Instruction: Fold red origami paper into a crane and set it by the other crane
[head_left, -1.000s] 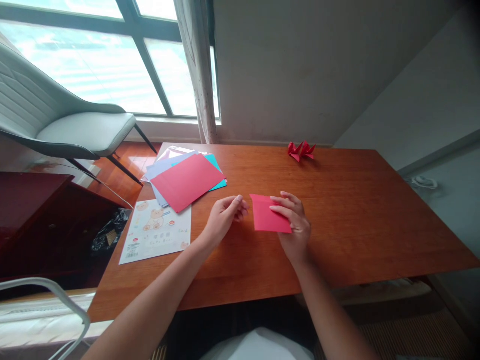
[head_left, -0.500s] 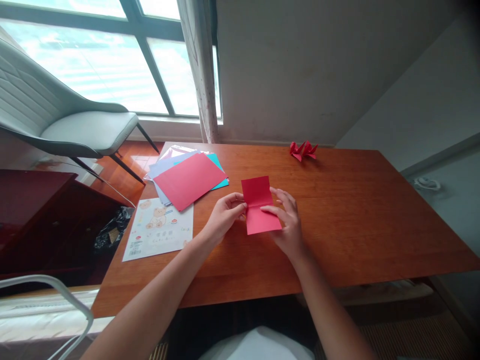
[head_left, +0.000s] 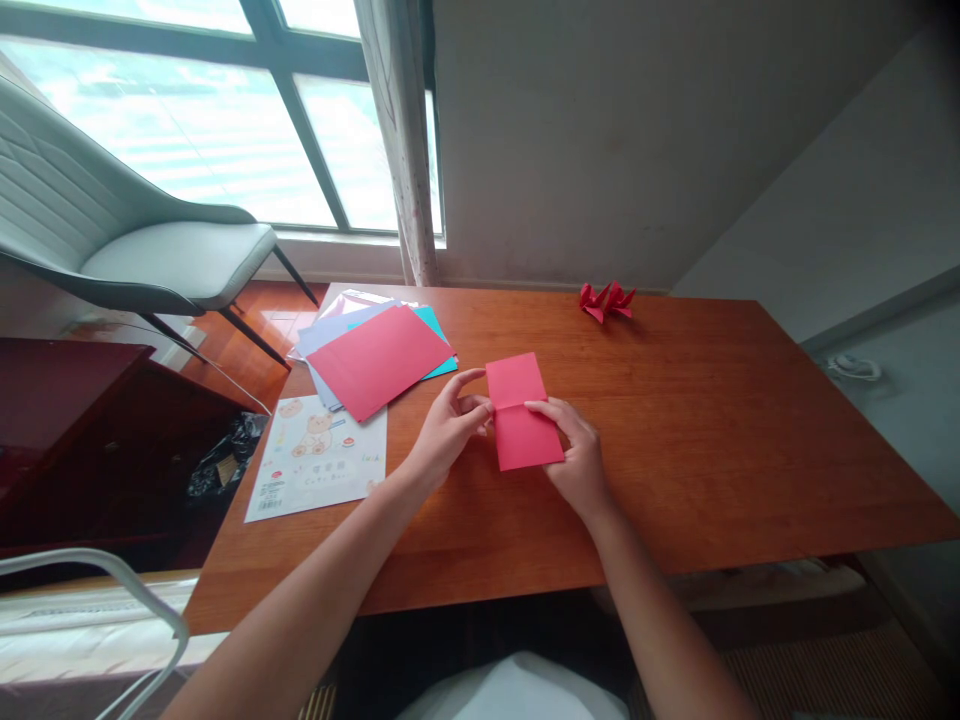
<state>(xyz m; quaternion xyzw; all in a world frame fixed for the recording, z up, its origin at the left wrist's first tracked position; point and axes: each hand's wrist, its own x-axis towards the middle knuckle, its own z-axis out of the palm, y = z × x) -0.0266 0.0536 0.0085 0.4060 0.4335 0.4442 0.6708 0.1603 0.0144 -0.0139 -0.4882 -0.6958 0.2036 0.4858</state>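
Observation:
A small red sheet of paper (head_left: 531,440), with a crease across its middle, is held up between both hands above the table. My left hand (head_left: 450,420) pinches its left edge near the crease, thumb against the paper. From the other side my right hand (head_left: 577,455) grips the right edge, with its thumb lying on the front near the crease and the other fingers hidden behind. The paper's two halves look nearly flat.
Two red folded-paper figures (head_left: 606,302) stand at the table's (head_left: 712,430) back edge. Coloured sheets, a red one (head_left: 381,360) uppermost, lie at the left above a white bear-printed sheet (head_left: 319,465). A grey chair (head_left: 180,262) stands beyond the left edge.
The paper's upper half has opened flatter and looks brighter. My right-hand fingers have moved from the upper right edge to behind the paper.

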